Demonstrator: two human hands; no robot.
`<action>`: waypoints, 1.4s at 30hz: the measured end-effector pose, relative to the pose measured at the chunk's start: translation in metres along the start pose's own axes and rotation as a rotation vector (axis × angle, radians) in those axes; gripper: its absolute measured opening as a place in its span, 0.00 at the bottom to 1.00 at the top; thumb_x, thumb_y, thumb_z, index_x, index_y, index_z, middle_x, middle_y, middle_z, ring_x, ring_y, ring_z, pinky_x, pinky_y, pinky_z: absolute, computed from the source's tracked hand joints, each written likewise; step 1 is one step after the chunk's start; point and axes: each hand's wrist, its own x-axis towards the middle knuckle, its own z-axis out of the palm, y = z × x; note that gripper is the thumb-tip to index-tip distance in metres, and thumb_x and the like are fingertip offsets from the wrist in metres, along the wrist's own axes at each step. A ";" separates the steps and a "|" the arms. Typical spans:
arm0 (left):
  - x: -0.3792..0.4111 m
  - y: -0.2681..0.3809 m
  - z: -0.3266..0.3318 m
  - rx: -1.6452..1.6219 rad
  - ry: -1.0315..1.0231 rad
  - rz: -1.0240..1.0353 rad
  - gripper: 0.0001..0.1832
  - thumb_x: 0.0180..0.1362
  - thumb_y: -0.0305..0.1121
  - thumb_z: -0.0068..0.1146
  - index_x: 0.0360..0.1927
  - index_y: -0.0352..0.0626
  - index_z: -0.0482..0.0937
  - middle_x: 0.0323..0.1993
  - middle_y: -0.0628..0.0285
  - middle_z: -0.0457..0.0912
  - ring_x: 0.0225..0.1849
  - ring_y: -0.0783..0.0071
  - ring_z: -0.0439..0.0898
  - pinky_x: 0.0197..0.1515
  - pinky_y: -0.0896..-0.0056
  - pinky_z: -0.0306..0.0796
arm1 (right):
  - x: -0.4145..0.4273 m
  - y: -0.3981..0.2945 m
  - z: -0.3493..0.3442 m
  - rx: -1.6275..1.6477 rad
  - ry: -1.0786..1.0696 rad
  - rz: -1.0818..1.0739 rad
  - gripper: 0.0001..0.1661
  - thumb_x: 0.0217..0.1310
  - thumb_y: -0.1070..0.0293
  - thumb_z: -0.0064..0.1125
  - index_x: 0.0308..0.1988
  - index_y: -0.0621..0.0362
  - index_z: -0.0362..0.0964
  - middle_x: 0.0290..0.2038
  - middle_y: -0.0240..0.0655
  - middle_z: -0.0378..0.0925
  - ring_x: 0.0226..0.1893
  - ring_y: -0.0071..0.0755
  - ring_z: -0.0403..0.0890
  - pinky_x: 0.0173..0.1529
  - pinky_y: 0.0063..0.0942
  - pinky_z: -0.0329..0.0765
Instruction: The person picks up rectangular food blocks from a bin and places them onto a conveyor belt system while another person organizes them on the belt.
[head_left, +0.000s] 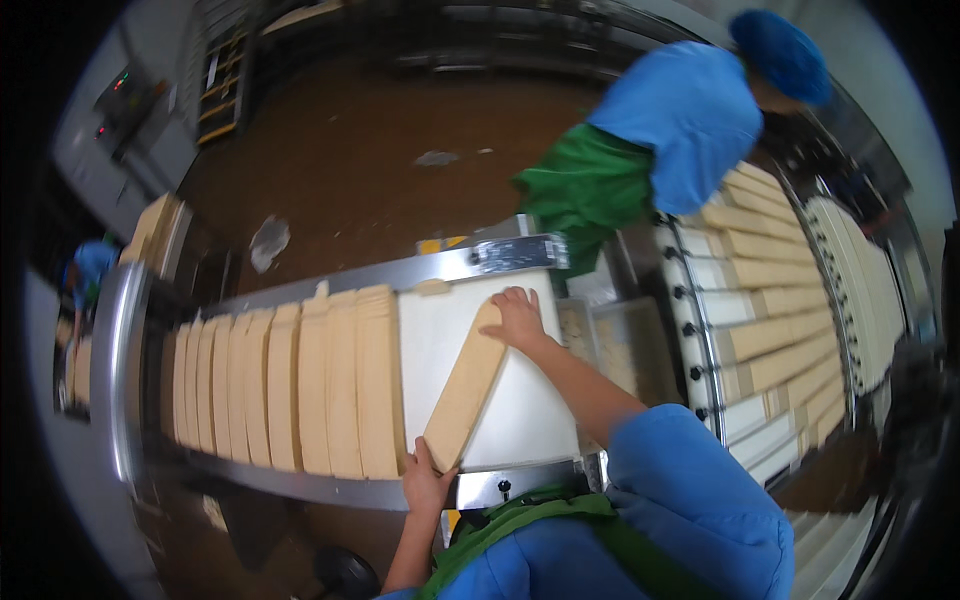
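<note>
A long, pale tan slab (466, 386), perhaps of dough or sponge, lies slantwise over the white conveyor belt (525, 412). My left hand (426, 480) grips its near end, thumb and fingers on either side. Around the far end my right hand (516, 321) is closed, with some fingers spread. Left of the held slab stands a row of similar slabs (345, 382), packed side by side across the belt. A small loose piece (432, 287) of the same stuff rests by the belt's far rail.
Metal rails (442, 268) edge the belt. Right of it stand plastic bins (626, 345) with scraps, then a second conveyor bearing more slabs (780, 300). A co-worker (675, 112) in blue and green leans over that conveyor. A metal machine frame (124, 375) spans the left side.
</note>
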 end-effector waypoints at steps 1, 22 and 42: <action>0.004 0.002 0.000 0.024 -0.030 0.016 0.51 0.40 0.38 0.73 0.66 0.44 0.53 0.47 0.39 0.69 0.40 0.39 0.77 0.41 0.50 0.74 | -0.026 0.021 -0.004 -0.018 0.084 0.038 0.48 0.38 0.52 0.73 0.58 0.55 0.61 0.54 0.43 0.69 0.60 0.46 0.65 0.61 0.49 0.61; -0.105 0.265 0.059 0.013 -0.216 0.609 0.43 0.46 0.37 0.69 0.65 0.52 0.58 0.51 0.43 0.64 0.48 0.40 0.74 0.49 0.50 0.71 | -0.468 0.207 -0.186 0.331 0.224 0.632 0.60 0.31 0.51 0.77 0.65 0.43 0.53 0.56 0.49 0.65 0.52 0.53 0.74 0.53 0.42 0.73; -0.189 0.487 0.294 -0.541 -1.016 0.537 0.37 0.58 0.20 0.49 0.71 0.47 0.52 0.52 0.53 0.74 0.46 0.73 0.74 0.48 0.73 0.69 | -0.587 0.341 -0.121 -0.021 0.601 0.761 0.47 0.54 0.49 0.62 0.61 0.72 0.56 0.66 0.61 0.50 0.68 0.64 0.48 0.71 0.52 0.44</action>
